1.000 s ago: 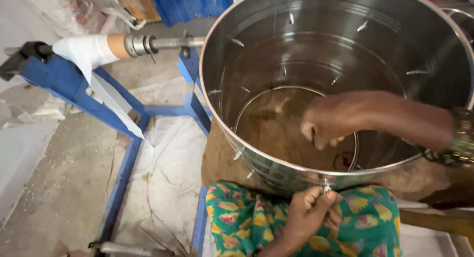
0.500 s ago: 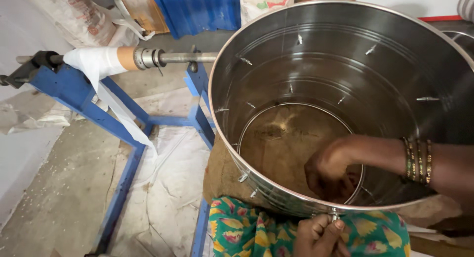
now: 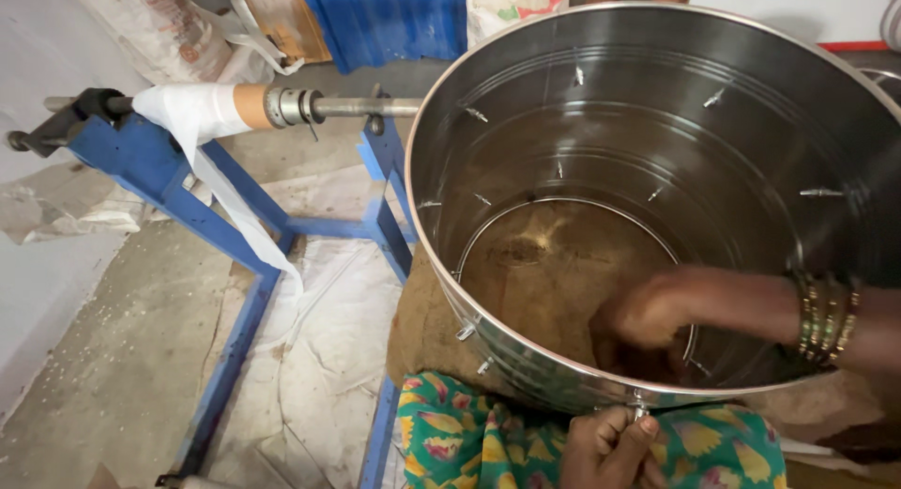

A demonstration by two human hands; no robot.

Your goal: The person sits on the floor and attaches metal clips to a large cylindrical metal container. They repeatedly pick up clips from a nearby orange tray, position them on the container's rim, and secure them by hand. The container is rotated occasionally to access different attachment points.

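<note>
A large stainless steel drum (image 3: 657, 104) stands open-topped in front of me, with small bolts poking through its wall and a ring near its bottom. My right hand (image 3: 648, 318), bangles (image 3: 826, 313) on the wrist, reaches down inside the drum and is curled against the near inner wall; its fingers are blurred and partly hidden. My left hand (image 3: 608, 449) is outside the drum, below the near wall, pinching a small metal fastener (image 3: 639, 411) that sticks out of the wall. Green patterned cloth (image 3: 469, 433) covers my lap under it.
Brown burlap (image 3: 427, 329) lies under the drum. To the left, a blue metal stand (image 3: 141, 160) carries a steel shaft (image 3: 366, 106) holding a roll with a white sheet (image 3: 202, 109) hanging down. Sacks (image 3: 160, 29) and a blue corrugated sheet (image 3: 394, 20) sit at the back.
My right hand has moved down and to the right inside the drum, toward the near wall. My left hand has stayed on the fastener outside. The view has shifted slightly.
</note>
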